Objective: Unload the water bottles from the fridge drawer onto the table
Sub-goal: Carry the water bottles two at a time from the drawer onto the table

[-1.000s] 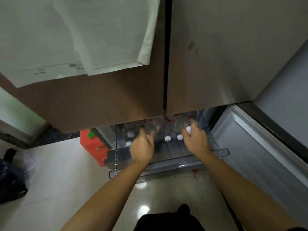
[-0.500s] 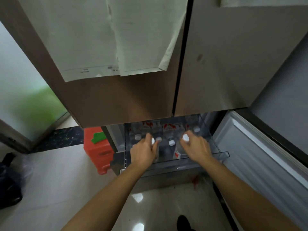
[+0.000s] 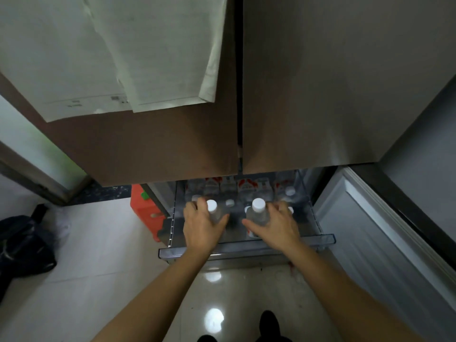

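- Glossy pale floor [image 3: 81, 280] ran under everything, ceiling lights reflected in it; closed brown fridge doors [image 3: 320, 82] filled the upper half of the head view.
- Far left: dark bag [image 3: 23, 245] slumped on the floor.
- Papers [image 3: 111, 53] hung on the left door, overlapping.
- Orange box [image 3: 145, 213] sat on the floor just left of the drawer.
- Clear drawer [image 3: 246, 250] was pulled out below the doors, front rim toward the person.
- Left hand [image 3: 201, 227] was closed around an upright bottle [image 3: 214, 213], white cap sticking out above the fingers, at drawer level.
- More bottles [image 3: 229, 188] stood upright in the back of the drawer, white caps, red-and-white labels; count unclear, some hidden under the doors.
- Right hand [image 3: 274, 228] was wrapped around a second bottle [image 3: 257, 213], cap clear of the thumb, slightly nearer the camera than the left one.
- Couldn't tell whether either held bottle was lifted off the drawer floor.
- Right: open lower door [image 3: 385, 243] with its pale inner lining, just beside the drawer.
- Bottom edge: dark shoe [image 3: 269, 322] on the floor between the forearms.
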The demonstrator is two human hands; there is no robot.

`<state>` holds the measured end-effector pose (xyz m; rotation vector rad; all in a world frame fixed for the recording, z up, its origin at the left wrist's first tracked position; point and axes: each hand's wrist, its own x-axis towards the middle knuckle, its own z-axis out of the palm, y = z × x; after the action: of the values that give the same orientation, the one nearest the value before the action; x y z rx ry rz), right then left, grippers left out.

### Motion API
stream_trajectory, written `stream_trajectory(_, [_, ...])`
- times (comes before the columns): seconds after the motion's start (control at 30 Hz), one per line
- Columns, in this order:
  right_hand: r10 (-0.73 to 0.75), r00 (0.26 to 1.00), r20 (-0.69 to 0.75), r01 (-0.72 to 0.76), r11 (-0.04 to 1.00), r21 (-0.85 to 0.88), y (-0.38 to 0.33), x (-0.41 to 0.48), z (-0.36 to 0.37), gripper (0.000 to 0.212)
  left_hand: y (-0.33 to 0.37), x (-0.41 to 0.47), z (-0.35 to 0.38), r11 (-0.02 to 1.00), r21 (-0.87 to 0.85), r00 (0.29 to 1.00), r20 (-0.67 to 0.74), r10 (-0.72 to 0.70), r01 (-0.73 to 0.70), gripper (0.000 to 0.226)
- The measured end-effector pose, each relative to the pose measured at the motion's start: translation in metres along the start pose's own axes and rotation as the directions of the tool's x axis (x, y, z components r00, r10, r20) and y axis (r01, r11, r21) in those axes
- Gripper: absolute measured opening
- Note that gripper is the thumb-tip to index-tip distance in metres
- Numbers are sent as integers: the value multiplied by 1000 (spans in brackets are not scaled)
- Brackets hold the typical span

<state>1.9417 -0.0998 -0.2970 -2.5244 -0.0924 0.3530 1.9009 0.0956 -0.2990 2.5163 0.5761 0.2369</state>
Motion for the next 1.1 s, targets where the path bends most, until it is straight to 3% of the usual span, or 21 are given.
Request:
stream_trajectory(0.1, [-49, 996, 72, 40, 991, 128, 6, 4, 6, 78, 1, -5, 6, 983, -124, 988, 93, -123, 134, 86])
stream_trajectory(0.2, [-87, 995, 47, 78, 983, 169, 2, 15, 5, 70, -3, -12, 9, 966, -145, 968, 165, -190, 214, 77])
stream_trajectory(0.33, [-161, 987, 8, 158, 976, 150, -14, 22, 9, 65, -5, -22, -9, 946, -245, 977, 64, -202, 212, 71])
stream_trajectory(0.5, [-283, 956, -74, 291, 946, 146, -62, 13, 25, 62, -3, -42, -65, 903, -369, 935, -184, -302, 219, 72])
stream_trajectory(0.67, [-525, 835, -164, 547, 825, 144, -136, -26, 43, 62, -37, -82, -146, 891, -395, 804, -442, -397, 223, 73])
stream_trajectory(0.8, [-774, 565, -286, 822, 558, 114, -212, -79, 68, 59, -97, -137, -213, 875, -428, 679, -575, -457, 226, 61])
stream_trajectory(0.87, [-830, 472, -298, 880, 463, 103, -254, -115, 91, 56, -132, -174, -245, 869, -436, 615, -626, -479, 234, 64])
stream_trajectory(0.97, [-842, 480, -248, 876, 445, 186, -316, -187, 135, 53, -198, -245, -292, 853, -431, 550, -653, -521, 295, 66])
stream_trajectory(1.1, [-847, 531, -11, 805, 501, 318, -382, -282, 209, 56, -282, -343, -353, 822, -427, 474, -673, -567, 377, 57])
